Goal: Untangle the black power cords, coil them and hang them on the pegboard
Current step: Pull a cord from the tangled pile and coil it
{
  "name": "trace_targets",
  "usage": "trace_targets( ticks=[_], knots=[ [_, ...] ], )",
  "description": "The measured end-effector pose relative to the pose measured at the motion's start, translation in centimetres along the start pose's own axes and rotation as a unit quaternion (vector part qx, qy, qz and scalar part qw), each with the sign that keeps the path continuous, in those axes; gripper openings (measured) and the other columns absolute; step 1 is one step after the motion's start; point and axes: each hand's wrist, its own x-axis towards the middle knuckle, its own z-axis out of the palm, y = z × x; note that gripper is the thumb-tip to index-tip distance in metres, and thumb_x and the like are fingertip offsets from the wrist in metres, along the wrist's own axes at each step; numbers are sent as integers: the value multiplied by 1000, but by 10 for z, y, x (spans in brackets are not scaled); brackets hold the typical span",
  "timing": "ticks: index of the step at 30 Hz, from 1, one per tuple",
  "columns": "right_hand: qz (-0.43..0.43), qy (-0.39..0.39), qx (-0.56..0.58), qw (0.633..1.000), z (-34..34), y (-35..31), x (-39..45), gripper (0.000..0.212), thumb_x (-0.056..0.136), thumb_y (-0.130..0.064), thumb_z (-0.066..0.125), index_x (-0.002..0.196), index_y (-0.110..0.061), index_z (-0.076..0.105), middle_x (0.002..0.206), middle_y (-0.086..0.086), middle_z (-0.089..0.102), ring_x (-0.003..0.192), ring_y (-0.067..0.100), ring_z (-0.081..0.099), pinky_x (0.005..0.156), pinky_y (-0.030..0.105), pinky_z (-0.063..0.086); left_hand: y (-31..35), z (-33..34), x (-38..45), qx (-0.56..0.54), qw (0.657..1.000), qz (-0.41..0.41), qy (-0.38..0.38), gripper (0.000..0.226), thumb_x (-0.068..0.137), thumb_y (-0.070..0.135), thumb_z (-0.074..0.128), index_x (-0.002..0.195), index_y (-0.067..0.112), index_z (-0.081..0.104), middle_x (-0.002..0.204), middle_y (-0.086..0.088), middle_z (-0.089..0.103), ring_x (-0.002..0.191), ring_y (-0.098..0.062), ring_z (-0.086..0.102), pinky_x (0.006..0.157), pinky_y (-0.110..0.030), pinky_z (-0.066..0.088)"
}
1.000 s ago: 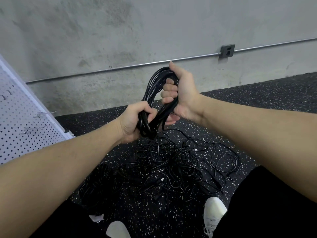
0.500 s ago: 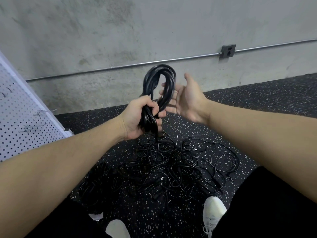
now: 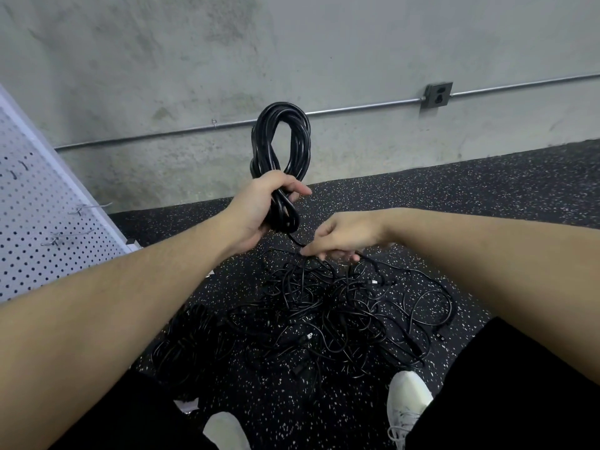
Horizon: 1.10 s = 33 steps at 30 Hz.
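Head view: left hand (image 3: 259,209) fingers around coiled cord (image 3: 281,141), right hand (image 3: 344,237) pinching loose strand (image 3: 297,240).

- The coiled cord (image 3: 281,141) gripped by the left hand (image 3: 259,206) has a smooth black sheath, like rubber or plastic, with a slight gloss along its curves.
- The tangled cords (image 3: 328,306) on the floor have the same black sheath but look thinner and duller.
- The floor (image 3: 454,190) is matt black, like rubber, finely grained and flecked with pale specks.
- The wall (image 3: 194,53) is bare grey concrete, rough and blotchy.
- The pipe (image 3: 357,108) and the socket box (image 3: 437,95) are dull grey metal.
- The pegboard (image 3: 35,222) is white, smooth and perforated; its hooks (image 3: 89,207) are thin shiny wire.
- The shoes (image 3: 407,404) are white cloth with laces.
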Motion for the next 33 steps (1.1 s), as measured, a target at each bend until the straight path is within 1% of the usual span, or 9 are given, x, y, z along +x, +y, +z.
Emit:
trace_targets(
  ticks=[5,8,10,13,16,19,22,27,33],
  knots=[
    [6,2,-16,1000,-12,8,-9,39,94,-47,66,71,-17,55,58,-1,56,61,19,61,104,40,49,-2,-10,-1,100,995,-6,15,29,87,44,60,92,29,84,82,6,60,79,-12,54,82,-36,44],
    [-35,13,47,998,-22,15,-14,29,99,-35,60,77,-16,62,61,-3,54,61,16,56,102,42,53,-1,-11,-3,148,988,-25,46,31,67,52,68,87,35,84,116,-16,69,114,-33,63,112,-53,39],
    [-61,35,85,994,-26,15,-17,21,104,-26,54,94,-15,70,61,-5,53,58,12,51,96,40,56,-1,-11,-1,190,979,-33,70,23,73,48,69,86,36,83,123,-19,66,125,-38,58,116,-59,35],
    [-87,108,18,990,-24,8,-16,26,105,-32,51,101,-18,72,63,-5,58,56,13,55,80,34,58,-5,-14,2,226,969,-64,79,25,84,42,74,98,23,82,90,-6,66,98,-25,64,106,-47,47],
    [-81,171,-82,979,-21,2,-13,29,103,-42,53,92,-19,67,62,-3,61,52,9,63,69,33,60,-6,-12,2,264,959,-70,70,29,89,44,72,90,16,78,70,-3,54,74,-19,55,71,-29,45],
    [-66,234,-87,966,-25,-2,-8,41,96,-49,63,70,-18,54,52,-8,48,39,5,44,56,28,44,-6,-6,-2,286,956,-51,47,35,94,58,62,83,29,77,69,1,56,74,-16,57,64,-26,39],
    [-58,236,-18,970,-30,-5,-7,43,93,-45,68,62,-22,49,52,-8,41,41,5,33,50,24,32,-4,-1,-3,305,950,-54,33,53,86,70,62,65,21,60,51,9,48,51,-7,48,52,-23,36],
    [-78,112,92,986,-33,0,-19,21,97,-26,65,79,-32,73,64,-7,51,57,6,44,58,20,39,-7,-8,0,374,927,-35,-13,56,69,61,84,86,8,73,81,-4,75,73,-14,62,71,-29,49],
    [-86,174,2,981,-29,-11,-19,22,95,-28,70,112,-17,61,63,-1,52,50,12,47,51,26,44,-19,-3,5,476,879,-36,21,34,86,43,68,67,16,59,69,-3,63,67,-22,60,60,-30,42]
  ],
)
